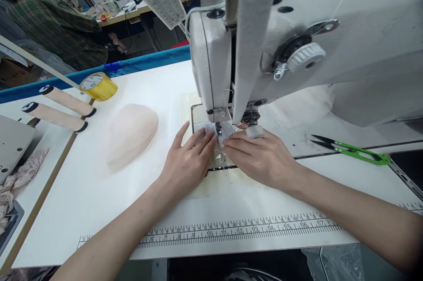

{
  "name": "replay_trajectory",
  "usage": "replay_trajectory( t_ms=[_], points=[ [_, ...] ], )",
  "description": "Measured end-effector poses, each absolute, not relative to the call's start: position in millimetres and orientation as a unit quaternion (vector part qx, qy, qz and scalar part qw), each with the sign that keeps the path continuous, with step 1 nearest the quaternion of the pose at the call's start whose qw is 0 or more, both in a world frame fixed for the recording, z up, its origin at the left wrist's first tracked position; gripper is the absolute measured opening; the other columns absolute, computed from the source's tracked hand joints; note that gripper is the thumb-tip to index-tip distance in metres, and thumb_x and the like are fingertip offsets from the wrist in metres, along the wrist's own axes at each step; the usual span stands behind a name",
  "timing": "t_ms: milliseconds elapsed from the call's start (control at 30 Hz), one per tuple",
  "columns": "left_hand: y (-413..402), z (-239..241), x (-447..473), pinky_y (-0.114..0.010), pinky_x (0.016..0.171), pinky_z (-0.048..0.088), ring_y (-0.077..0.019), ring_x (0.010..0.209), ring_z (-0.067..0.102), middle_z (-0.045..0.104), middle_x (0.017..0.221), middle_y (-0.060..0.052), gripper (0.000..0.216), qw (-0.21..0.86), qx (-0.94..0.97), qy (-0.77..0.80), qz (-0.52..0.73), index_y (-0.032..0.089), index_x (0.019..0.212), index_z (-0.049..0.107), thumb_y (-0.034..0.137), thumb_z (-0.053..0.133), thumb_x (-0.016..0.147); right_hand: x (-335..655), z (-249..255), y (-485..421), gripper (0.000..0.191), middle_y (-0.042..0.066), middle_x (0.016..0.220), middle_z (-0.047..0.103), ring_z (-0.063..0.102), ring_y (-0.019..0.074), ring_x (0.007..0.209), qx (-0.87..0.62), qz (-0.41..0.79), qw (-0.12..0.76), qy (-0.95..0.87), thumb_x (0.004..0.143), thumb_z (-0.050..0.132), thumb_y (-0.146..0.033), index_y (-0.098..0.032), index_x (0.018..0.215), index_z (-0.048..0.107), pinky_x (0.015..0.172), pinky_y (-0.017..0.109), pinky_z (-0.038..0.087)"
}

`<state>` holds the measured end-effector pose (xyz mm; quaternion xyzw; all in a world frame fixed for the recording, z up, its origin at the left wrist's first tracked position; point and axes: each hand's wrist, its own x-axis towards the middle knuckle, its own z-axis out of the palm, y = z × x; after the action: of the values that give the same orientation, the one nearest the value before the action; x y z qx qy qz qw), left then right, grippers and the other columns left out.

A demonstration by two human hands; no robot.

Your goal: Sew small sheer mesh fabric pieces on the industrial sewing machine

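Note:
At the needle of a sewing machine [213, 65], a small pale, sheer piece of fabric [226, 130] lies under the presser foot. My left hand [190, 157] is to the left of the foot, its fingers stretched out and fingertips pressing on the fabric's edge. On the other side, my right hand [261, 155] has its fingers pressed together on the fabric, close to the foot. Its thumb is mostly hidden behind the fingers and the machine. A pale beige moulded cup [134, 133] rests on the table left of my left hand.
Green-handled thread snips [355, 151] lie at the right, beside a dark phone-like device [410, 168]. Yellow tape [99, 87] and two thread cones [56, 116] are at the left. A printed ruler [211, 233] runs along the front edge. Another person [56, 30] sits beyond.

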<state>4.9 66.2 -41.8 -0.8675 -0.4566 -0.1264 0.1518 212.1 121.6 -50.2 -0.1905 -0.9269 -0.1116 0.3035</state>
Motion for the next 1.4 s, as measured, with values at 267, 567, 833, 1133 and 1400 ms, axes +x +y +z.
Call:
replay_trajectory(
  t_ms=[267, 567, 833, 1133, 1400],
  points=[
    [66.8, -43.1, 4.7, -0.055, 0.114, 0.03, -0.026, 0.121, 0.057, 0.062, 0.128, -0.009, 0.034, 0.149, -0.866, -0.459, -0.131, 0.01, 0.126, 0.059, 0.014, 0.045, 0.094, 212.1, -49.8, 121.8, 0.02, -0.001, 0.093, 0.074, 0.065, 0.0153, 0.086, -0.19, -0.122, 0.307, -0.924, 0.087, 0.056, -0.004, -0.018, 0.09, 0.07, 0.089, 0.033, 0.047],
    [68.5, -43.2, 4.9, -0.056, 0.114, 0.031, -0.0259, 0.121, 0.057, 0.061, 0.129, -0.008, 0.034, 0.142, -0.865, -0.462, -0.134, 0.011, 0.126, 0.059, 0.014, 0.043, 0.096, 212.4, -50.2, 122.7, 0.02, -0.001, 0.094, 0.074, 0.065, 0.0156, 0.085, -0.194, -0.121, 0.302, -0.925, 0.087, 0.055, -0.005, -0.018, 0.09, 0.07, 0.088, 0.033, 0.047],
    [68.9, -42.6, 4.5, -0.057, 0.115, 0.029, -0.0264, 0.121, 0.056, 0.06, 0.13, -0.009, 0.036, 0.134, -0.864, -0.467, -0.132, 0.011, 0.128, 0.058, 0.016, 0.042, 0.096, 212.8, -50.2, 124.3, 0.019, 0.0, 0.093, 0.074, 0.065, 0.0168, 0.084, -0.194, -0.119, 0.302, -0.926, 0.087, 0.056, -0.004, -0.016, 0.091, 0.071, 0.089, 0.035, 0.048],
    [75.2, -43.5, 2.3, -0.057, 0.116, 0.025, -0.0266, 0.123, 0.054, 0.058, 0.133, -0.008, 0.038, 0.131, -0.86, -0.476, -0.128, 0.01, 0.13, 0.055, 0.016, 0.042, 0.095, 211.5, -48.5, 127.5, 0.025, 0.0, 0.091, 0.074, 0.064, 0.0182, 0.09, -0.215, -0.119, 0.284, -0.927, 0.091, 0.05, -0.006, -0.02, 0.092, 0.071, 0.092, 0.036, 0.047],
    [63.7, -42.0, 7.8, -0.051, 0.114, 0.03, -0.0236, 0.121, 0.056, 0.062, 0.128, -0.008, 0.034, 0.141, -0.86, -0.47, -0.144, 0.013, 0.126, 0.06, 0.019, 0.047, 0.095, 216.3, -50.4, 116.8, 0.017, 0.001, 0.105, 0.072, 0.062, 0.0197, 0.091, -0.241, -0.044, 0.302, -0.921, 0.094, 0.057, -0.023, -0.017, 0.097, 0.072, 0.088, 0.034, 0.045]
  ],
)
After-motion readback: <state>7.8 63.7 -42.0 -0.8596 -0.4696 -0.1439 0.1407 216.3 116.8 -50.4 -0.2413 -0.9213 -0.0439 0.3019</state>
